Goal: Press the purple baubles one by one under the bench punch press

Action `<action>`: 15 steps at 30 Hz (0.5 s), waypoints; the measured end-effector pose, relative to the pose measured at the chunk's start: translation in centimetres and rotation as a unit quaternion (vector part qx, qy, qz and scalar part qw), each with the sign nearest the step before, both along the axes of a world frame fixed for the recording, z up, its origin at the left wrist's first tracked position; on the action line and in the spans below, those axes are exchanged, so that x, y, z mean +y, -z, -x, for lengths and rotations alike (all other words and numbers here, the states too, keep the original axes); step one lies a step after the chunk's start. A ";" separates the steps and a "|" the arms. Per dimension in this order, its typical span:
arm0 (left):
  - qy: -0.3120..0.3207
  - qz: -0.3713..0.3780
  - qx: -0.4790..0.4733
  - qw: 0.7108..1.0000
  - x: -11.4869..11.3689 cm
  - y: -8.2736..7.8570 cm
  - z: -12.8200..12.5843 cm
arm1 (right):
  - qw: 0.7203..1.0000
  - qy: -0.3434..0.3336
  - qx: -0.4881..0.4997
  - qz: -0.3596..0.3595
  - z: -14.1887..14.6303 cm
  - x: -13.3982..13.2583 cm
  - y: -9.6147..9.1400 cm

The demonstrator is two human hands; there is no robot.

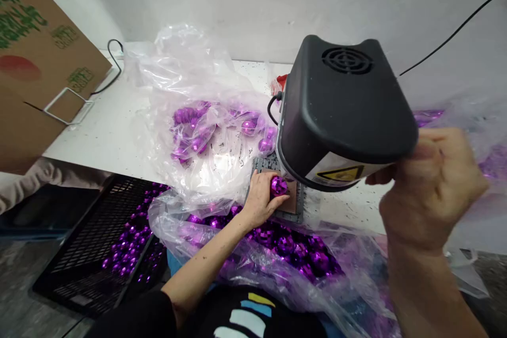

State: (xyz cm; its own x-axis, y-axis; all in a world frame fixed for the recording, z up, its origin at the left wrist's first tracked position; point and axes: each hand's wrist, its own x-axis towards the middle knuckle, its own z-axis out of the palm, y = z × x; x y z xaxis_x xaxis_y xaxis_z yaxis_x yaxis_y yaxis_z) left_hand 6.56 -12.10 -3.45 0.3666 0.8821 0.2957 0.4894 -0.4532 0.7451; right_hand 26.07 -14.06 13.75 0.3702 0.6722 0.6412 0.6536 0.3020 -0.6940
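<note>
My left hand [262,198] pinches a shiny purple faceted ball [279,186] between thumb and fingers. It holds the ball over a brown pad [290,202] on a dark metal base plate [299,210], just below a black machine housing [348,111]. The housing has a round vent on top and a yellow warning label on its front. At the housing's right side my right hand [430,190] is closed in a fist; whatever it grips is hidden by the fingers and the housing. Many more purple balls [285,245] lie in a clear plastic bag [257,269] across my lap.
On the white table [119,127], another clear bag [190,63] holds purple balls [190,116]. A cardboard box [47,63] stands at left. Below, a black crate [79,253] contains small purple pieces. More bagged purple items [495,163] lie at right; a black cable [455,29] hangs there.
</note>
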 end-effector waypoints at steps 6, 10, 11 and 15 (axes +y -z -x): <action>0.091 -0.064 0.095 0.989 -5.7 0.8 2.7 | 0.997 -0.063 0.050 0.008 -0.4 3.1 -1.3; 0.154 -0.085 0.175 0.969 -9.0 1.0 3.2 | 0.996 -0.057 0.055 0.038 -0.5 2.8 -1.3; 0.166 -0.071 0.164 0.970 -9.1 0.4 3.4 | 0.996 -0.054 0.053 0.049 -0.6 2.7 -1.5; 0.128 -0.066 0.053 0.988 -4.0 -4.4 6.4 | 0.993 -0.055 0.038 0.094 -0.9 2.6 -2.0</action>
State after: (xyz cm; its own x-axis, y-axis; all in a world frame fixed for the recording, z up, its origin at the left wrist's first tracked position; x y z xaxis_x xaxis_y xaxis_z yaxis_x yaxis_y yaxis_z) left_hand 0.14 -16.06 0.98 0.6084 0.7124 0.3498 0.4183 -0.6625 0.6214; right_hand 27.02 -11.48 15.71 0.3303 0.8164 0.4738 0.5674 0.2294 -0.7908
